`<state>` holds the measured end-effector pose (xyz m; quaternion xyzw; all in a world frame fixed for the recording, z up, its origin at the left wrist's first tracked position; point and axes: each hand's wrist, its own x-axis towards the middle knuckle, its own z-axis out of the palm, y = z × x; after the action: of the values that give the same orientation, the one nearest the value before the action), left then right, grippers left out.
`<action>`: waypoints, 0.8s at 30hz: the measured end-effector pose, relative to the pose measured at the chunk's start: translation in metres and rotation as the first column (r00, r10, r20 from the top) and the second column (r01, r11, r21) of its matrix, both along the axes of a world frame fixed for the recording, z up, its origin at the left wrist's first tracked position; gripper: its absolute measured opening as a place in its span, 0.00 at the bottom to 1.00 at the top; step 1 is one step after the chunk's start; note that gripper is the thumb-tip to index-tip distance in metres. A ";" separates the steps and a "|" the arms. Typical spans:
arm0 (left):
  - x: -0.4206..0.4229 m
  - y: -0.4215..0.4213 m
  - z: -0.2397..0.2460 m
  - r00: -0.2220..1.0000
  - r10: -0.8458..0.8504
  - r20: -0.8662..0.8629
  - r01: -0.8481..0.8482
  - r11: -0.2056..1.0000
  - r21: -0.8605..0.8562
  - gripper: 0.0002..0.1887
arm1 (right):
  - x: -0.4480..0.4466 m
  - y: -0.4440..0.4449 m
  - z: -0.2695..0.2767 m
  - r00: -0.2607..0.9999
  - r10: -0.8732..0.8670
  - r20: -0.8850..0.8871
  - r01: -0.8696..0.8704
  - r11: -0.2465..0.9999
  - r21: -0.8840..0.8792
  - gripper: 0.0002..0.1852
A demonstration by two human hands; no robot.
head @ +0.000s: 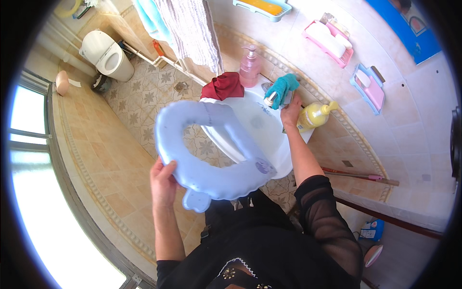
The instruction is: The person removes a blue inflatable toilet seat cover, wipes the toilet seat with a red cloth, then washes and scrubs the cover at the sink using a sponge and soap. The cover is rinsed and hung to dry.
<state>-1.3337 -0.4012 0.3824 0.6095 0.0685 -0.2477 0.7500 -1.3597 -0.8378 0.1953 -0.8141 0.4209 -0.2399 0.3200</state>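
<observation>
My left hand (164, 182) grips the left edge of a pale blue, ring-shaped toilet seat pad (223, 183), thumb on top. The pad is tilted above the front of a white washbasin (283, 160) and hides part of its rim. It has a small tab near my wrist and a darker printed patch. My right hand (291, 111) reaches to the basin's back corner, between a teal cloth (285, 87) draped over the faucet (270, 98) and a yellow pump bottle (309, 116). Its fingertips are partly hidden, so what they hold is unclear.
A red cloth (223, 86) and a pink pump bottle (249, 68) sit at the basin's far side. Towels (191, 30) hang beyond. Soap dishes (334, 43) line the wall. A white toilet (110, 59) with raised lid stands far left, near a bin (101, 83).
</observation>
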 end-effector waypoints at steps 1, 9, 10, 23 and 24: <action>0.006 0.006 0.011 0.999 -0.016 0.040 0.015 1.000 0.022 0.14 | 0.000 0.001 0.002 1.000 0.023 0.020 -0.023 1.000 0.003 0.36; 0.026 0.056 0.039 0.978 0.187 0.096 -0.165 0.967 -0.194 0.22 | -0.005 0.028 0.009 0.985 0.043 0.165 -0.011 0.981 -0.191 0.25; 0.025 0.060 0.038 0.972 0.217 0.086 -0.197 0.960 -0.200 0.20 | -0.010 0.035 0.009 0.978 0.052 0.202 0.001 0.967 -0.254 0.25; -0.001 0.036 0.000 0.985 0.171 -0.028 -0.173 0.973 -0.154 0.14 | -0.022 0.031 -0.017 0.798 0.334 -0.501 -0.558 0.722 -0.409 0.20; -0.001 0.036 -0.002 0.988 0.152 -0.039 -0.157 0.970 -0.187 0.13 | -0.019 0.023 -0.021 0.763 0.298 -0.573 -0.587 0.689 -0.424 0.23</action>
<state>-1.3350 -0.3655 0.3803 0.5248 0.1011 -0.2014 0.8208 -1.3788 -0.8146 0.1739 -0.9824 0.1734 -0.0689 -0.0040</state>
